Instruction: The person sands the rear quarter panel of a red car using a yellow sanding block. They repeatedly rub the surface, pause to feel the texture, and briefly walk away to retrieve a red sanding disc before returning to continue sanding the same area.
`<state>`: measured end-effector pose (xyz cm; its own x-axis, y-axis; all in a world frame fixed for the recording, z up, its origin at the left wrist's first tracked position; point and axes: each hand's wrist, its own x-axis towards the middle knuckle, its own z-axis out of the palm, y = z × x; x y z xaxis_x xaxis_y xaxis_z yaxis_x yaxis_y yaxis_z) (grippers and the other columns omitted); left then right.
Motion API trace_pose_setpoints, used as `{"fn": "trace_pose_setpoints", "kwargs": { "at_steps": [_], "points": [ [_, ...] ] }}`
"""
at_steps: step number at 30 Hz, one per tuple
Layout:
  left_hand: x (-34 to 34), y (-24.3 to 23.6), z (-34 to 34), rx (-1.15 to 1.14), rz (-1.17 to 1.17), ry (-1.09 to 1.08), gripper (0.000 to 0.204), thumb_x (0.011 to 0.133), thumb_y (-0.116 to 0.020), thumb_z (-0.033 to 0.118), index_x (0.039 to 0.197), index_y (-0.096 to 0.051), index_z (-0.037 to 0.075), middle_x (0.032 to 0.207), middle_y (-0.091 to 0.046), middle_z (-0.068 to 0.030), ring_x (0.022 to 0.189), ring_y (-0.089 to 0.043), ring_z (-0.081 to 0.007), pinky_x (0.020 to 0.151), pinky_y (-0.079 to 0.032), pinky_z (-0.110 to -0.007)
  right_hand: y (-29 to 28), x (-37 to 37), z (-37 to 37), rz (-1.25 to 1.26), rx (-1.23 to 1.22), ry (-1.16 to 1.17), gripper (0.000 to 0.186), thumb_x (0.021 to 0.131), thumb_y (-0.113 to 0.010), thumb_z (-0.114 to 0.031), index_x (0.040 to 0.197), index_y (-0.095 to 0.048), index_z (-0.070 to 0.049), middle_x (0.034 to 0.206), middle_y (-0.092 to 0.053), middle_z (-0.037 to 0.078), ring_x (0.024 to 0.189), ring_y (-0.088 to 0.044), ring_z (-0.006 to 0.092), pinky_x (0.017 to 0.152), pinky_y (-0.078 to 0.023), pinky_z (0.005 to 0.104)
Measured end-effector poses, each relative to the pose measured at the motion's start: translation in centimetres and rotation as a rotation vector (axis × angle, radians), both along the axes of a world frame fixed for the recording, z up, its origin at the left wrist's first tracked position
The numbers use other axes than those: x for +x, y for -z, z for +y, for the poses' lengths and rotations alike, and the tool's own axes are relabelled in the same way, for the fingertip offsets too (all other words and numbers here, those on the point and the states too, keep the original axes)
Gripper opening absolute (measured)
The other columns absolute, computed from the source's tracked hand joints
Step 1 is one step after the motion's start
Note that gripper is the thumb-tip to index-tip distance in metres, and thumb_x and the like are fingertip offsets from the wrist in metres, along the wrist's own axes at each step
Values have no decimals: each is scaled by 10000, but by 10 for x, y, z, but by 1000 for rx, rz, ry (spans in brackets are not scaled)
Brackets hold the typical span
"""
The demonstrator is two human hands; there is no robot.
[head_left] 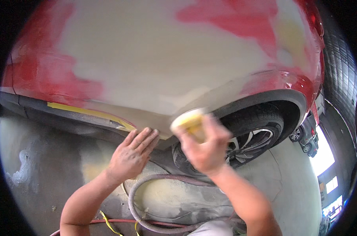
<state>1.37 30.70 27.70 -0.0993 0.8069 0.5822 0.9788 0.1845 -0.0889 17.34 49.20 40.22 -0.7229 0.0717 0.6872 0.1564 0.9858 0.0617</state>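
Note:
A red car's rear side panel fills the upper view, with broad beige-grey sanded patches over the red paint. My right hand, smeared by motion, grips a round yellow-and-white sanding pad. The pad lies against the panel's lower corner, just in front of the wheel arch. My left hand is stretched out, its fingertips resting on the panel's bottom edge beside the end of a yellow masking tape strip. Nothing shows in that hand.
The car's rear wheel sits right behind my right hand. A grey ribbed hose loops on the dusty floor below, near a red hose and loose yellow strips. Another car stands at the far right.

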Motion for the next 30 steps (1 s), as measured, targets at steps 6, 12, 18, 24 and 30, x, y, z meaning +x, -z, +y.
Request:
{"fn": "trace_pose_setpoints", "kwargs": {
  "at_steps": [6,12,18,24,30],
  "points": [
    [-1,-1,-8,-21,25,-35,744,855,-721,330,1499,-473,54,1575,-424,-88,1484,-345,-286,1228,-254,-490,-73,15,41,430,563,38,673,854,-789,-196,1477,-536,-188,1320,-466,199,1203,-507,350,1010,-444,503],
    [4,-5,-2,-32,21,-37,765,853,-725,342,1508,-457,52,1582,-416,-90,1492,-334,-291,1233,-250,-487,-11,2,10,369,467,85,523,846,-776,-178,1347,-655,-271,1381,-443,222,1248,-467,374,1023,-408,449],
    [1,-2,-9,-61,-2,-50,790,841,-735,334,1521,-442,61,1595,-395,-101,1499,-320,-298,1242,-237,-486,-50,12,32,279,603,-66,592,796,-827,-240,1361,-649,-257,1346,-497,237,1169,-494,387,932,-420,459],
    [11,-15,-7,-46,-60,-28,774,847,-714,299,1524,-437,49,1609,-386,-81,1512,-305,-266,1250,-223,-472,-20,6,8,318,432,91,595,851,-784,-187,1413,-591,-175,1339,-453,253,1153,-509,390,962,-448,481],
    [10,-20,-17,-87,-78,-55,752,870,-687,290,1529,-429,37,1617,-380,-69,1520,-294,-243,1251,-218,-467,-31,9,20,228,536,-91,540,831,-792,-218,1349,-642,-244,1195,-559,212,984,-587,360,838,-480,474]
  ]
}}
